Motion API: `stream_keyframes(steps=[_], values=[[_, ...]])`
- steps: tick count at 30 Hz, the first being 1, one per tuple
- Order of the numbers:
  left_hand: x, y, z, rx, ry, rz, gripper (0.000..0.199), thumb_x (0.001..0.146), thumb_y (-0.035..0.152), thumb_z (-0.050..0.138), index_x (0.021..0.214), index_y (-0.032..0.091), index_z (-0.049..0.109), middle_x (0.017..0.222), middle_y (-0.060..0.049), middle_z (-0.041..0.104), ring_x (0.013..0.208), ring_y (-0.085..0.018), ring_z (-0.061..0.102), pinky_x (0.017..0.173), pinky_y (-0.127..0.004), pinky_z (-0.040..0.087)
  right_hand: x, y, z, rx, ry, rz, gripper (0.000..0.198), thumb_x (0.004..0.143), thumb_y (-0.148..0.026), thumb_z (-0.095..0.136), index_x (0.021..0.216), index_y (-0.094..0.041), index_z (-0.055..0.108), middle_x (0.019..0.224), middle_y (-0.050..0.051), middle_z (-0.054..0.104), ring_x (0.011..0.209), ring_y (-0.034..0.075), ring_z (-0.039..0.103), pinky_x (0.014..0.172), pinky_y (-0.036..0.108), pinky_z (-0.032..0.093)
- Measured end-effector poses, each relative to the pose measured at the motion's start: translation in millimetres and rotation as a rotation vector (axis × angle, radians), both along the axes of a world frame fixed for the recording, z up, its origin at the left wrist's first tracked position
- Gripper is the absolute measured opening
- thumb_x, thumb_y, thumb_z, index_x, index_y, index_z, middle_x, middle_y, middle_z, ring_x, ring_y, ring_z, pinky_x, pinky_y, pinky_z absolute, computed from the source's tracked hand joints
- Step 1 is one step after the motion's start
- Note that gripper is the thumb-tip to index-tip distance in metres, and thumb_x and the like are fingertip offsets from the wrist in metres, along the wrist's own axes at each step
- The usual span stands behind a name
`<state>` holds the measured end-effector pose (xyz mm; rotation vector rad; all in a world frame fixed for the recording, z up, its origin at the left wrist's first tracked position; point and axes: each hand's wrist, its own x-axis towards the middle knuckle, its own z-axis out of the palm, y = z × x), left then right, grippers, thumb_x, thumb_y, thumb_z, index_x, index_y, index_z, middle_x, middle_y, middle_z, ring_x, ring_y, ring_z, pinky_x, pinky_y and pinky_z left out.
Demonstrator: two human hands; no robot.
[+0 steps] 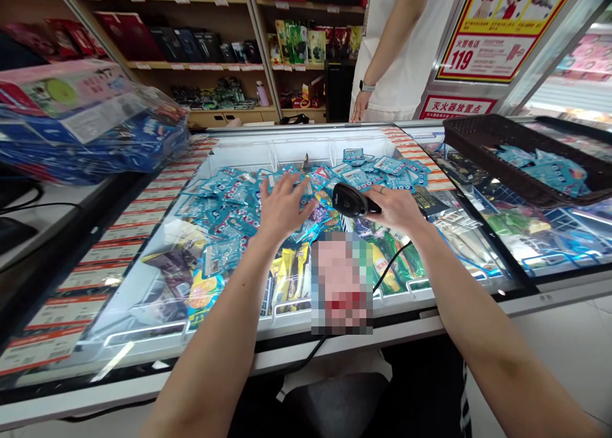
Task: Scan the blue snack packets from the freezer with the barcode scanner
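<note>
Many small blue packets (229, 192) lie heaped on the glass top of a chest freezer (129, 317). My left hand (285, 205) is over the middle of the heap, palm down with the fingers spread; whether its fingertips touch a packet I cannot tell. In my right hand (394, 205) is a black barcode scanner (351, 200), its head pointing left towards the packets. The scanner's cable (392, 262) runs down past a blurred-out patch to the freezer's front edge. One packet (221, 257) lies apart at the near left, showing a barcode.
A dark woven basket (507, 186) with more blue packets stands at the right. Plastic-wrapped boxes (86, 116) are piled at the left. Behind the freezer, a person in white (396, 49) stands before stocked shelves (191, 65). Wrapped frozen goods (291, 272) show through the glass.
</note>
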<state>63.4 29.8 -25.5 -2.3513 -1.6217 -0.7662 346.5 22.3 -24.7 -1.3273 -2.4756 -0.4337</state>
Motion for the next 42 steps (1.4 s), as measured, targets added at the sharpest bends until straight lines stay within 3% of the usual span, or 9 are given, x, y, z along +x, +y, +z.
stream_keyframes(steps=[7, 15, 22, 31, 36, 42], values=[[-5, 7, -20.5, -0.048, 0.111, -0.024, 0.040, 0.090, 0.042, 0.044, 0.128, 0.033, 0.055, 0.139, -0.005, 0.052, 0.135, -0.029, 0.037, 0.112, -0.060, 0.008, 5, 1, 2, 0.007, -0.001, -0.051, 0.033, 0.085, -0.041, 0.055, 0.111, -0.021, 0.060, 0.102, 0.006, 0.067, 0.085, 0.021, 0.062, 0.057, 0.028, 0.030], [-16, 9, -16.7, -0.002, 0.043, 0.075, 0.034, 0.089, 0.039, 0.046, 0.118, 0.031, 0.062, 0.134, -0.007, 0.056, 0.134, -0.030, 0.037, 0.111, -0.062, 0.009, 13, 5, 1, 0.037, 0.046, -0.141, 0.035, 0.082, -0.038, 0.056, 0.112, -0.020, 0.060, 0.102, 0.008, 0.067, 0.085, 0.024, 0.061, 0.057, 0.028, 0.033], [-11, 10, -15.3, 0.025, 0.022, 0.049, 0.033, 0.089, 0.041, 0.046, 0.113, 0.027, 0.063, 0.136, -0.008, 0.053, 0.134, -0.030, 0.039, 0.113, -0.062, 0.002, 23, 11, -1, 0.061, 0.118, -0.229, 0.036, 0.079, -0.040, 0.058, 0.109, -0.020, 0.061, 0.098, 0.008, 0.067, 0.081, 0.025, 0.060, 0.061, 0.031, 0.038], [-8, 10, -15.9, 0.015, 0.054, 0.037, 0.029, 0.087, 0.033, 0.051, 0.113, 0.028, 0.062, 0.136, -0.007, 0.053, 0.135, -0.028, 0.037, 0.114, -0.060, 0.004, 47, 12, 5, 0.097, 0.167, -0.236, 0.033, 0.078, -0.038, 0.058, 0.105, -0.019, 0.062, 0.097, 0.009, 0.066, 0.087, 0.027, 0.060, 0.064, 0.031, 0.039], [2, 8, -9.9, 0.007, 0.049, -0.001, 0.032, 0.090, 0.035, 0.045, 0.117, 0.025, 0.060, 0.136, -0.009, 0.052, 0.137, -0.026, 0.035, 0.115, -0.057, 0.004, 50, 16, 3, 0.123, 0.150, -0.207, 0.035, 0.081, -0.036, 0.056, 0.110, -0.018, 0.060, 0.101, 0.010, 0.066, 0.090, 0.026, 0.060, 0.066, 0.031, 0.039], [24, 21, -5.9, -0.048, 0.019, -0.041, 0.039, 0.094, 0.041, 0.035, 0.123, 0.025, 0.056, 0.128, -0.007, 0.059, 0.127, -0.023, 0.047, 0.115, -0.052, 0.012, 52, 19, 2, 0.165, 0.159, -0.212, 0.034, 0.079, -0.037, 0.058, 0.106, -0.018, 0.062, 0.096, 0.009, 0.066, 0.088, 0.025, 0.060, 0.063, 0.029, 0.038]])
